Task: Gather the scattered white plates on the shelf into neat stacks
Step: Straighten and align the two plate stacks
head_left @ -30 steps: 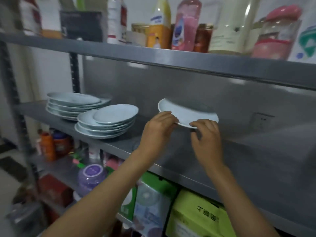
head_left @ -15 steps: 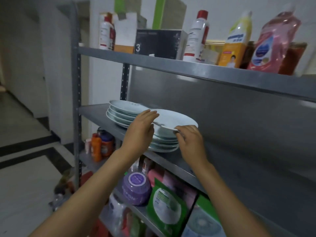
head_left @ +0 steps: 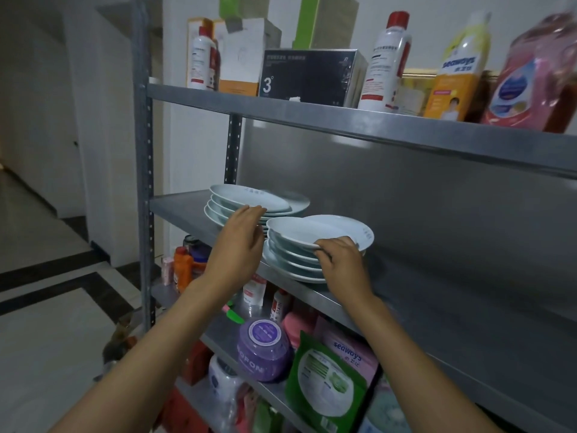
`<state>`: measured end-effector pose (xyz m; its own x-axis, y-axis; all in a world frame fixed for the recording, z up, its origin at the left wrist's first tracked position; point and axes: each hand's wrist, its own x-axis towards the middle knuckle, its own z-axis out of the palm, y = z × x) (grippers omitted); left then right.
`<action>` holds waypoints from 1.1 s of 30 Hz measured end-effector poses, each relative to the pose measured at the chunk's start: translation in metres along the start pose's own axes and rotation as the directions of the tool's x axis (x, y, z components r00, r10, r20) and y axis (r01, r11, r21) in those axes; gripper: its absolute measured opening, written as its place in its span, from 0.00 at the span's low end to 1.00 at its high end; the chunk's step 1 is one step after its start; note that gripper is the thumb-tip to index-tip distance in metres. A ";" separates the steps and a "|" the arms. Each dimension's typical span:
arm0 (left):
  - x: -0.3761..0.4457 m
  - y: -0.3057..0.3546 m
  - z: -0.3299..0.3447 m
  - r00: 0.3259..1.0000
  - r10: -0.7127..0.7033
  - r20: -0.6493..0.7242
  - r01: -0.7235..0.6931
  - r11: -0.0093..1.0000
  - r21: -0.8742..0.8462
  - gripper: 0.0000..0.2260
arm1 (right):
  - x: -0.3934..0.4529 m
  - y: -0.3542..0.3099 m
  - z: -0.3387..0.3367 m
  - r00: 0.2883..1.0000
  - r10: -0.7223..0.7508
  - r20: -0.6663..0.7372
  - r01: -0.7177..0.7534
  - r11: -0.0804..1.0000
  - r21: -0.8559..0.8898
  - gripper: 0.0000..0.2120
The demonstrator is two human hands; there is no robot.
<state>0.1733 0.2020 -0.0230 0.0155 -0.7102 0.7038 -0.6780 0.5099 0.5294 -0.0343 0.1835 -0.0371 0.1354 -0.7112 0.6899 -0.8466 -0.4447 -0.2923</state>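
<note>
The top plate [head_left: 324, 231] has come down onto the near stack [head_left: 293, 264] since a moment ago. The right hand [head_left: 342, 260] pinches its front rim; the left hand [head_left: 240, 235] has let go, fingers relaxed, just beside the far stack [head_left: 246, 203] on the shelf [head_left: 178, 207].

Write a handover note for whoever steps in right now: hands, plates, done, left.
Right hand: fingers curled on the near rim of the top plate, which sits on the near stack.
Left hand: open, fingers relaxed, between the two stacks, holding nothing.
Plates: two stacks on the middle shelf, the far stack at the left end and the near stack beside it. No loose plates in view.
Done: top plate set on the near stack.
Left: release it, straighten it because it overhangs to the right, and square up the far stack's offset plates.
</note>
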 end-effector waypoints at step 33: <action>0.006 -0.122 -0.031 0.999 -0.027 0.029 0.028 0.999 -0.042 0.15 | 0.024 -0.141 0.076 0.986 0.058 -0.157 -0.045 0.995 0.090 0.21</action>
<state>0.2789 0.1504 -0.0693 0.0126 -0.7371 0.6757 -0.6459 0.5098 0.5682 0.1274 0.1879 -0.0293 0.0033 -0.6417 0.7670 -0.8020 -0.4598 -0.3813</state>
